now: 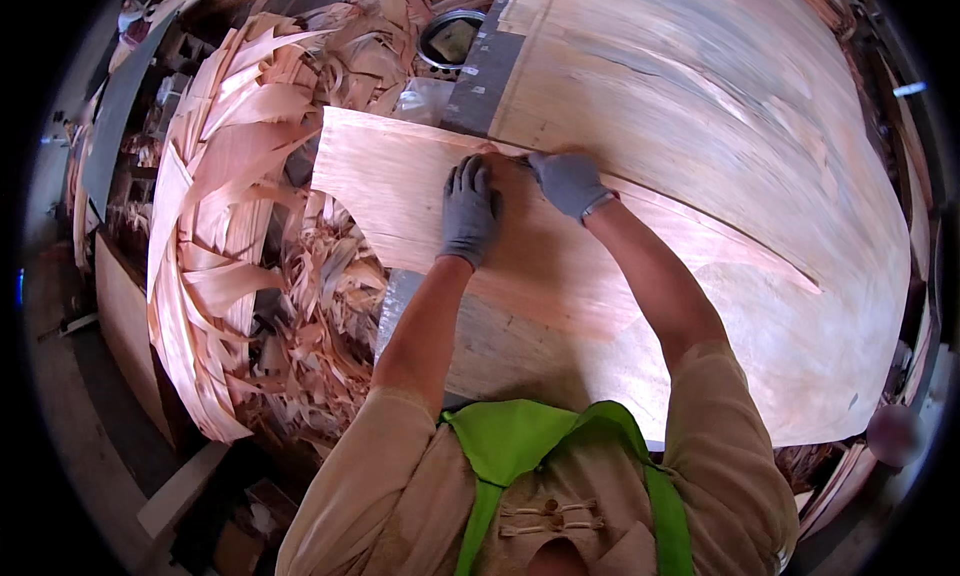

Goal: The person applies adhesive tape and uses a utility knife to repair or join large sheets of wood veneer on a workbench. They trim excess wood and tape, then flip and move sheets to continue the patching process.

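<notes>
A thin pale wood veneer sheet (pixel 400 191) lies across the left edge of a large veneer-covered work table (pixel 720 126), overhanging it to the left. My left hand (pixel 470 211), in a grey glove, presses flat on this sheet with fingers spread. My right hand (pixel 570 181), also grey-gloved, rests on the sheet's far edge with fingers curled at it; whether it pinches the edge I cannot tell. Both forearms reach in from below.
A heap of torn veneer strips and scraps (pixel 240 226) fills the floor to the left. A round metal pan (pixel 450 38) sits beyond the table's dark edge strip (pixel 485 71). Boards lean at lower left.
</notes>
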A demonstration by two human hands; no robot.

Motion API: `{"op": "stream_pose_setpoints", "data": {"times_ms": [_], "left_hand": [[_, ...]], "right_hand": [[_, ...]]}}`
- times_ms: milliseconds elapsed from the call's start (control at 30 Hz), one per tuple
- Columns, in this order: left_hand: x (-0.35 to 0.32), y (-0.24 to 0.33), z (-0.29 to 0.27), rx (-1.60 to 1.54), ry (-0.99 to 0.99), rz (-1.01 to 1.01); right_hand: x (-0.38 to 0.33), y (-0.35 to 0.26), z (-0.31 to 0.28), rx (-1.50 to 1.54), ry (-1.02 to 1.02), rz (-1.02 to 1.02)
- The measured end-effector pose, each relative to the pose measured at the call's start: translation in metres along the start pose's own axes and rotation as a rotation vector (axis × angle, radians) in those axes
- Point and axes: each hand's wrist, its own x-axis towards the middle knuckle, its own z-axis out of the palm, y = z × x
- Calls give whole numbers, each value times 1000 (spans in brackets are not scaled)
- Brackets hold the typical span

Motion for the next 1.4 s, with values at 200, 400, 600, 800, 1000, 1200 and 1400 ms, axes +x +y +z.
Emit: {"op": "stream_pose_setpoints", "data": {"times_ms": [200,400,600,800,1000,1200,1400], "left_hand": [[3,6,-8,99,-76,89],[2,1,-11,140,-111,99],[2,4,-10,169,-98,95],[1,2,-5,197,-87,120],[-2,-5,-2,156,-114,97],[1,10,-10,268,-87,166],[12,-11,1,108,-186,217]], "right_hand": [[11,14,2,-9,-57,-28],[-35,47,-16,49,-169,77],[-108,77,-40,126,-247,331],[-214,81,-21,136,-285,658],[-303,39,-13,204,-210,916],[-306,5,-12,145,-24,900],[-90,-66,-4,391,-7,600]]}}
